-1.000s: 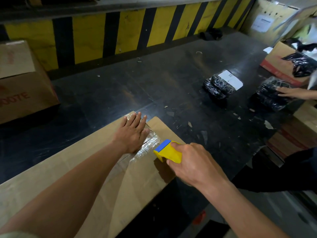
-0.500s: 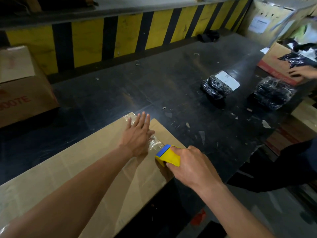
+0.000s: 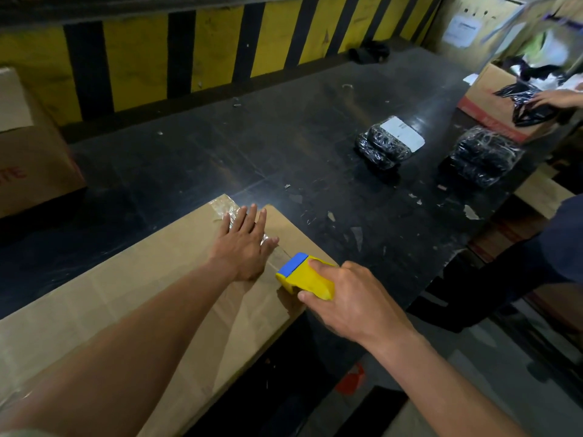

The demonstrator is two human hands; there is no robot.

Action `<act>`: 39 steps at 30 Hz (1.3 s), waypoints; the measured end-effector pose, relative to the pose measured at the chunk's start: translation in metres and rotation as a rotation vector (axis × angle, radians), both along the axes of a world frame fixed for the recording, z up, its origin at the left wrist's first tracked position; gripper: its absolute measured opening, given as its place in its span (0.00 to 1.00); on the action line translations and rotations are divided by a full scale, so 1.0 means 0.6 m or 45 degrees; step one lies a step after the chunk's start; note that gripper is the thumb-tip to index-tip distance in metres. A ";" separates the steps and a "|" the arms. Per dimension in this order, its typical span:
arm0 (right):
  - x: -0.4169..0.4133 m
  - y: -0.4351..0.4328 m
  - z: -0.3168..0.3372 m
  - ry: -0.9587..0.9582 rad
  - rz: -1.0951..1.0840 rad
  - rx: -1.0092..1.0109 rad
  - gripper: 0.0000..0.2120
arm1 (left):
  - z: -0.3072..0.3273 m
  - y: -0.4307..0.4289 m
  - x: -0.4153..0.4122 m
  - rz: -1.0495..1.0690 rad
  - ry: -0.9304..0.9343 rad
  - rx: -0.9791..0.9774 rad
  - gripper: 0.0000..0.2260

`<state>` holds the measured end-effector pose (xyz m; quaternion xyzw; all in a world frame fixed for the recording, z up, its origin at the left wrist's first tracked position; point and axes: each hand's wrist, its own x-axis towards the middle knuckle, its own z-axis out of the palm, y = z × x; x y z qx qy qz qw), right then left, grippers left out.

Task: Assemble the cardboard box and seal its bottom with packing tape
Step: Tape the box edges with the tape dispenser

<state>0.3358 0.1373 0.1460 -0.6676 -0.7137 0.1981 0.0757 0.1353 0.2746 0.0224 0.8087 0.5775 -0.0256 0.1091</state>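
Cardboard box (image 3: 132, 294) seam runs 11-to-5; left hand (image 3: 244, 244) flat, fingers spread on tape, right hand (image 3: 350, 298) gripping dispenser (image 3: 304, 275) at 5.

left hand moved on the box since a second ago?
Yes. The left hand slid forward along the tape toward the cardboard box's far edge.

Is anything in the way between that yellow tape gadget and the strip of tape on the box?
Nothing visible. The tape dispenser, held in the right hand, sits just beside the left hand, which presses the tape onto the cardboard box.
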 end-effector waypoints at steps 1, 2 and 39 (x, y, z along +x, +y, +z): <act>0.005 -0.008 -0.002 0.001 -0.003 0.005 0.29 | 0.000 -0.001 0.000 -0.003 -0.003 0.001 0.41; 0.009 -0.016 -0.003 0.014 -0.015 0.006 0.29 | 0.000 -0.002 0.001 -0.006 -0.006 0.007 0.40; 0.051 -0.107 -0.071 -0.005 -0.211 0.072 0.30 | 0.011 -0.106 0.097 -0.140 0.045 0.016 0.39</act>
